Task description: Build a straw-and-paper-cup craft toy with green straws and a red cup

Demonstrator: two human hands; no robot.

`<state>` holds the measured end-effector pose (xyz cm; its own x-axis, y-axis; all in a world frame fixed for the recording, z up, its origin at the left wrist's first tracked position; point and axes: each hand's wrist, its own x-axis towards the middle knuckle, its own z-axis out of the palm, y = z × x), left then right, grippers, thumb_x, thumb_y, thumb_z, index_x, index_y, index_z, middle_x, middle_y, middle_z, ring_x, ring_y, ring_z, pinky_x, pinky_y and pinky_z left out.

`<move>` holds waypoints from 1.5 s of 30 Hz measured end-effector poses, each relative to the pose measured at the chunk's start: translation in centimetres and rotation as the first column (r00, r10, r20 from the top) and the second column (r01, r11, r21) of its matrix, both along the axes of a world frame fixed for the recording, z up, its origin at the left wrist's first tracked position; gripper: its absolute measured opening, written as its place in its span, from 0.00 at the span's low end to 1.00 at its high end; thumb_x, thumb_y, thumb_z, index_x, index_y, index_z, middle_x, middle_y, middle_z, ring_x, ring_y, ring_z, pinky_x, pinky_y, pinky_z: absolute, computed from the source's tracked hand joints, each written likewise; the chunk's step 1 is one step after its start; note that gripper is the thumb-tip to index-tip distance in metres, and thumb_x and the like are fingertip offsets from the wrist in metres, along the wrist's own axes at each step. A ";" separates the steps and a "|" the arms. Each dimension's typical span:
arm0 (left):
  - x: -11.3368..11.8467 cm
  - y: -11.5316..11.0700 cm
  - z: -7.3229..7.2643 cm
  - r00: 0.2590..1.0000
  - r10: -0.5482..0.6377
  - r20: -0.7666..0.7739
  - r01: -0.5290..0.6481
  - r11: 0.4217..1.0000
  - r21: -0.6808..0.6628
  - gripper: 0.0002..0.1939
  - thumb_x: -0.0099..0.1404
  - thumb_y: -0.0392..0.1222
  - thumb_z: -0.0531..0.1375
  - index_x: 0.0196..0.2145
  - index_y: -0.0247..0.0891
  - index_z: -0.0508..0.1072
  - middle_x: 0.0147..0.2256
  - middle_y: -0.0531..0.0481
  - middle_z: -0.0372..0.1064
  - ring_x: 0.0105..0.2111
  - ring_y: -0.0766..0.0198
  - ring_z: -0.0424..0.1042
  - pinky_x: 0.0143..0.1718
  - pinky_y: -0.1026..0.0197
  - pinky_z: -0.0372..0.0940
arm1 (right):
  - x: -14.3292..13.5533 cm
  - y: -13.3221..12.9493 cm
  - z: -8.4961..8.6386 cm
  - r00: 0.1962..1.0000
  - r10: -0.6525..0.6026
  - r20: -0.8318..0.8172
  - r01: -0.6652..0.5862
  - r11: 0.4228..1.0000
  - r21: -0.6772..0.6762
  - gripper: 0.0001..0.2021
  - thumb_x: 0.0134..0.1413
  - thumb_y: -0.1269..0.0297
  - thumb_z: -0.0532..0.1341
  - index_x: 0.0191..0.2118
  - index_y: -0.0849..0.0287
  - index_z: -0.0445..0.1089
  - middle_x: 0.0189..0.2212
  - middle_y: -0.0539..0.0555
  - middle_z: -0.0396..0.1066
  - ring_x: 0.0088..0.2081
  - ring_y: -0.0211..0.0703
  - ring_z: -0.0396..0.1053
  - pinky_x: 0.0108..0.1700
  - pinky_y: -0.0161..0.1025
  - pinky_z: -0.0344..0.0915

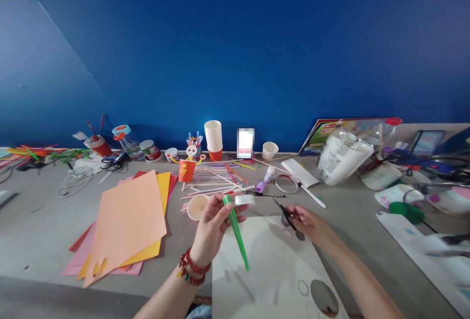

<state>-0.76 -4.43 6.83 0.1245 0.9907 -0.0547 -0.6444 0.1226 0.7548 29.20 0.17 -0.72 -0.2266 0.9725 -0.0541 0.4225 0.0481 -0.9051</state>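
Left hand: grip is pinching a green strip above the white board, which is lying at the desk's front edge | Right hand: grip is holding black scissors at the board's far right corner | Paper stack: lying leftward
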 end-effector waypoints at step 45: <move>2.4 -0.3 -0.2 0.999 -0.009 0.046 0.008 1.000 0.024 0.11 0.63 0.44 0.65 0.36 0.40 0.66 0.50 0.48 0.73 0.50 0.51 0.75 0.52 0.47 0.68 | -12.3 -6.4 4.3 0.908 0.134 -0.397 -0.207 0.967 -0.147 0.23 0.55 0.42 0.60 0.26 0.54 0.52 0.19 0.43 0.55 0.22 0.34 0.51 0.24 0.33 0.49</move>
<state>1.68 -4.70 6.63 0.1343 0.9906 -0.0252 -0.6774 0.1104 0.7272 16.94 -6.23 3.58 -0.4266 0.8986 -0.1022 0.0439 -0.0923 -0.9948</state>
